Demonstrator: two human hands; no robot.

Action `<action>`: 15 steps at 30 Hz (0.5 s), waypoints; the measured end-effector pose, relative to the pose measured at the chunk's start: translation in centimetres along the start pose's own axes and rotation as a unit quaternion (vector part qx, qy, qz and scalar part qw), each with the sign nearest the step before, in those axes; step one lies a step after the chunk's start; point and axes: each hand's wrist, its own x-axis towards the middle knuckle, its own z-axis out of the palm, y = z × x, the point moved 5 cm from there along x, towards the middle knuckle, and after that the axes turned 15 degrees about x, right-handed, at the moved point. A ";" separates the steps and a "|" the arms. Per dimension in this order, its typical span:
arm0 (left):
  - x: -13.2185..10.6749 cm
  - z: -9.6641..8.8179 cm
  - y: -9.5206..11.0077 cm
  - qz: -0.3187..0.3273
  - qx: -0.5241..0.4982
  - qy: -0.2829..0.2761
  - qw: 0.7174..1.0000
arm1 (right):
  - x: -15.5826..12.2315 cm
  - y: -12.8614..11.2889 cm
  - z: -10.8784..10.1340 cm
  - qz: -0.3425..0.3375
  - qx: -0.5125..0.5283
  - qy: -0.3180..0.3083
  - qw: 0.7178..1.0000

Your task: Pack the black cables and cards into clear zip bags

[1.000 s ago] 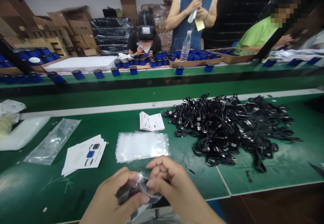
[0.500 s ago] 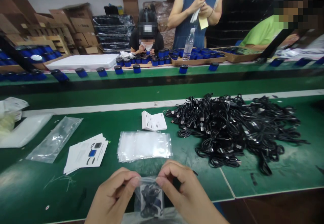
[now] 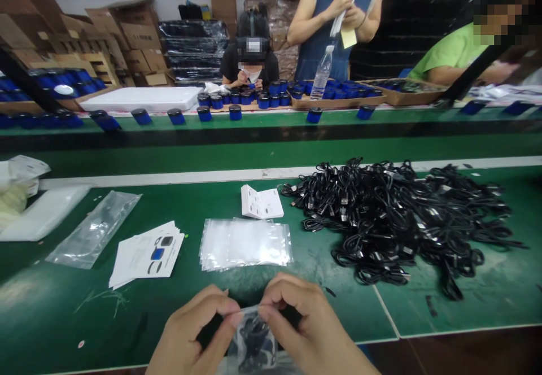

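Both my hands are at the near edge of the green table. My left hand (image 3: 192, 335) and my right hand (image 3: 307, 327) each pinch the top edge of a small clear plastic bag (image 3: 253, 341) with a coiled black cable inside. The bag hangs between them, its lower part cut off by the frame. Just beyond my hands lies a stack of empty clear bags (image 3: 245, 243). A big heap of black cables (image 3: 402, 217) lies to the right.
A pile of printed leaflets (image 3: 146, 253) and a long clear bag (image 3: 95, 228) lie to the left, small white cards (image 3: 261, 203) behind the bag stack. Across a green conveyor (image 3: 271, 138) with blue jars (image 3: 235, 112), three other people work by trays.
The bag went from crumpled between my hands to held upright by its top edge. My fingertips have since drawn closer together along that edge. The view has shifted slightly.
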 end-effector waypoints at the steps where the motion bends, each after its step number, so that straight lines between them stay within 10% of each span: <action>1: 0.0 0.1 0.0 -0.001 -0.004 -0.003 1.000 | 0.0 -0.1 0.1 0.002 0.000 -0.003 1.000; 15: -0.5 -0.4 -1.8 -0.027 0.019 -0.084 0.996 | 0.3 0.4 1.4 0.056 0.008 -0.018 0.998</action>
